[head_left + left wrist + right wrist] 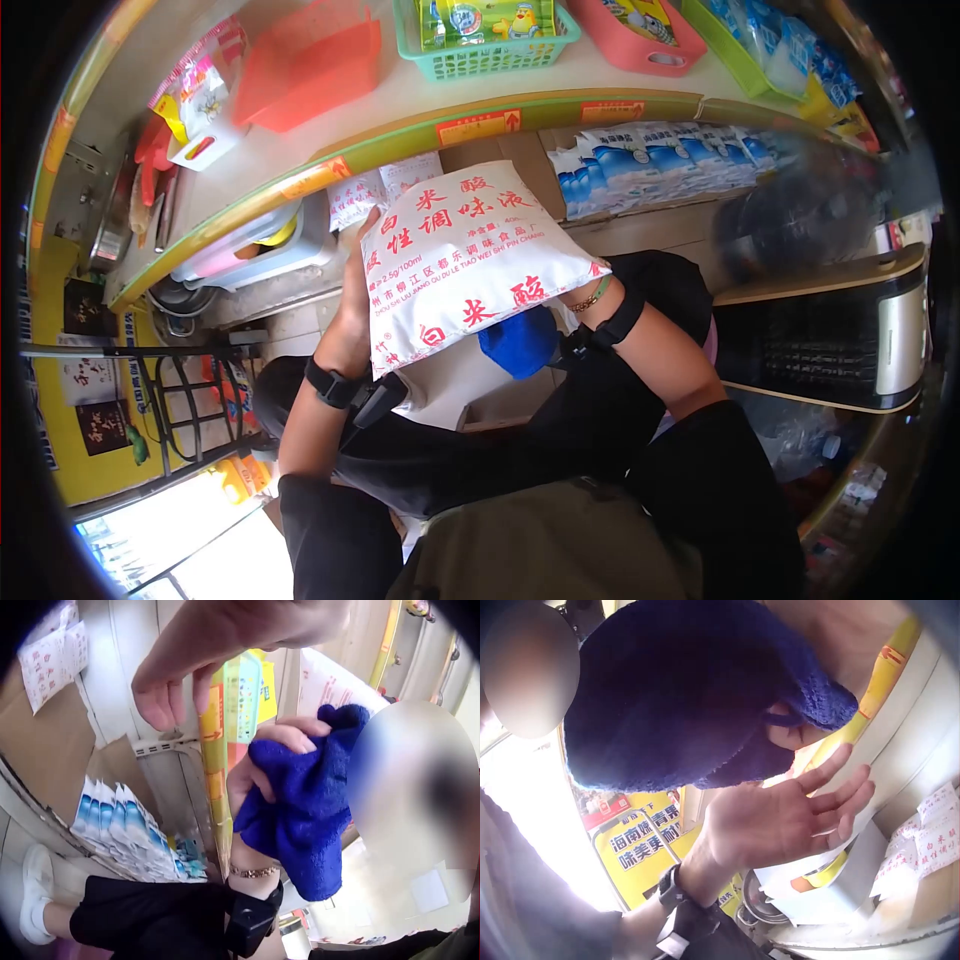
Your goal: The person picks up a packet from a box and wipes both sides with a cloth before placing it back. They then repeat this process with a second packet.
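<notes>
A plump white bag [470,260] of rice vinegar with red print lies tilted between my hands, before my chest. My left hand [350,315] is at its left edge, partly hidden behind it. In the right wrist view the left hand [780,817] shows its palm, fingers loosely extended. My right hand [590,298] is under the bag's right corner and grips a blue cloth [520,345]. Seen from the left wrist, the cloth [300,810] is bunched in the right hand [281,739], with the bag [337,682] just beyond the fingers.
Above is a shelf [400,110] with a green basket [490,55] and red trays [310,70]. Below it stand blue-and-white packets [660,165] and more white bags [365,195]. A black-fronted appliance [830,330] is at the right, a metal rack [190,390] at the left.
</notes>
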Tool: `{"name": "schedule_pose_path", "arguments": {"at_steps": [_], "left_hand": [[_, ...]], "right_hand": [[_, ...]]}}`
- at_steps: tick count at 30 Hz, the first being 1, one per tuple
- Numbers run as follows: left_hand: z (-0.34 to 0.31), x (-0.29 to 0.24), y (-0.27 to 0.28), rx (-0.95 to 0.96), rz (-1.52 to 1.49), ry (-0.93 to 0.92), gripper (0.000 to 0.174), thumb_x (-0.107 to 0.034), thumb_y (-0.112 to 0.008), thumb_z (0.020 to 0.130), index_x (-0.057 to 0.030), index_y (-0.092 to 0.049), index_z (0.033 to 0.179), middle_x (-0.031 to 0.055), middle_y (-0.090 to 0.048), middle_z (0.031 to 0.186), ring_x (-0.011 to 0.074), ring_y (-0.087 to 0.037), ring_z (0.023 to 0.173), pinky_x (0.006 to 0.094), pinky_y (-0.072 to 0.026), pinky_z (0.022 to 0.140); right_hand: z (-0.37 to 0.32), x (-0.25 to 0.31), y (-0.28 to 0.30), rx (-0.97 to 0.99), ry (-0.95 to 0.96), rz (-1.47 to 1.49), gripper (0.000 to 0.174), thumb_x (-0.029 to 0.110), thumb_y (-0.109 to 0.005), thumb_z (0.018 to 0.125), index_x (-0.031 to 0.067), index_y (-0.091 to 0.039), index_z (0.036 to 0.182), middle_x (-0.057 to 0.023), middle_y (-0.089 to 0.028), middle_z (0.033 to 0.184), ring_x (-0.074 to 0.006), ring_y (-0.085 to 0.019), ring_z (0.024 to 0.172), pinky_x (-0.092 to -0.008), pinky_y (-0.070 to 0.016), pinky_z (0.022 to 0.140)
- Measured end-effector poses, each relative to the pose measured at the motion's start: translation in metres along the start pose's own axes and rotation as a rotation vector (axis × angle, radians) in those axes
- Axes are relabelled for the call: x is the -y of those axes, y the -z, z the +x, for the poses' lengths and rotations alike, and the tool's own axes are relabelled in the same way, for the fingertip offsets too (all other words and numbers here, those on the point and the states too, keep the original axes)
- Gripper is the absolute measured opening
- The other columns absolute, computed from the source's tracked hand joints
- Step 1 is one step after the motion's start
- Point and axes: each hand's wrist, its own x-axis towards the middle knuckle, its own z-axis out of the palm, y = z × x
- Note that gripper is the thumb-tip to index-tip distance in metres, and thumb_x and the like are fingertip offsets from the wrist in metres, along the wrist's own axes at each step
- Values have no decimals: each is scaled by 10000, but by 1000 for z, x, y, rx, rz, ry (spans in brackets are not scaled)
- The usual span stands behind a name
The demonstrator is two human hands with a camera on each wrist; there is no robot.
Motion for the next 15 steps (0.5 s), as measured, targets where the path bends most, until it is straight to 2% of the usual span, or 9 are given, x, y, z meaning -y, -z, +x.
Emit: {"name": "schedule_pose_path", "arguments": {"at_steps": [2, 3, 6, 7, 8, 9, 10, 12, 15], "left_hand": [[-5, 21, -10, -597, 530, -123, 595, -468, -362, 914, -16, -378, 1302, 169, -492, 1236, 255, -540, 1079, 355, -451, 909], [-7, 16, 13, 90, 118, -120, 603, -469, -364, 911, -1, -381, 1291, 177, -489, 1233, 262, -540, 1076, 372, -443, 917], [-2, 17, 12, 43, -94, -118, 585, -453, -356, 916, 4, -388, 1280, 167, -493, 1229, 271, -536, 1081, 396, -435, 918], [-2, 19, 1, -196, -115, -151, 595, -464, -337, 911, 11, -398, 1264, 176, -504, 1218, 289, -541, 1070, 411, -424, 923], [-6, 19, 10, -201, -138, -159, 595, -464, -337, 911, 11, -398, 1264, 176, -504, 1218, 289, -541, 1070, 411, -424, 923], [-11, 16, 21, -177, -167, -155, 608, -475, -337, 904, 14, -402, 1259, 183, -513, 1208, 295, -546, 1059, 410, -423, 922], [-14, 15, 30, -152, -196, -152, 621, -486, -336, 896, 17, -407, 1253, 190, -521, 1198, 302, -551, 1048, 410, -422, 922], [-17, 14, 38, -192, -227, -185, 643, -498, -342, 877, 23, -415, 1246, 204, -533, 1182, 318, -556, 1032, 417, -415, 927], [-22, 11, 55, -217, -317, -166, 645, -494, -354, 862, 20, -418, 1247, 207, -530, 1184, 335, -542, 1049, 432, -402, 935]], "right_hand": [[-5, 13, -4, -117, -294, 151, 488, 243, -584, 865, 15, -433, 1269, -95, -458, 1291, -163, -421, 1172, -325, -340, 999], [-3, 7, -1, -123, -318, 149, 488, 243, -584, 865, 15, -433, 1269, -95, -458, 1291, -163, -421, 1172, -325, -340, 999], [18, -16, 4, -2, -233, 154, 463, 226, -575, 869, 11, -443, 1258, -100, -457, 1279, -150, -421, 1169, -314, -351, 987], [26, -20, 0, 19, -86, 61, 443, 220, -555, 880, 12, -439, 1254, -92, -462, 1263, -142, -432, 1149, -308, -362, 975], [33, -24, -2, 45, 58, -30, 422, 214, -534, 891, 13, -436, 1249, -84, -467, 1247, -135, -443, 1129, -302, -373, 963], [40, -36, 8, 113, 160, -406, 442, 221, -549, 881, 21, -404, 1248, -74, -479, 1209, -125, -465, 1088, -291, -390, 943], [40, -42, 7, 125, 139, -404, 442, 221, -549, 881, 21, -404, 1248, -74, -479, 1209, -125, -465, 1088, -291, -390, 943], [42, -45, 3, -117, -273, -145, 529, 236, -607, 841, 20, -389, 1272, -65, -509, 1184, -113, -487, 1090, -283, -392, 947], [45, -50, 4, -121, -356, -229, 551, 232, -606, 842, 25, -363, 1291, -74, -507, 1206, -116, -491, 1098, -285, -396, 939]]}}
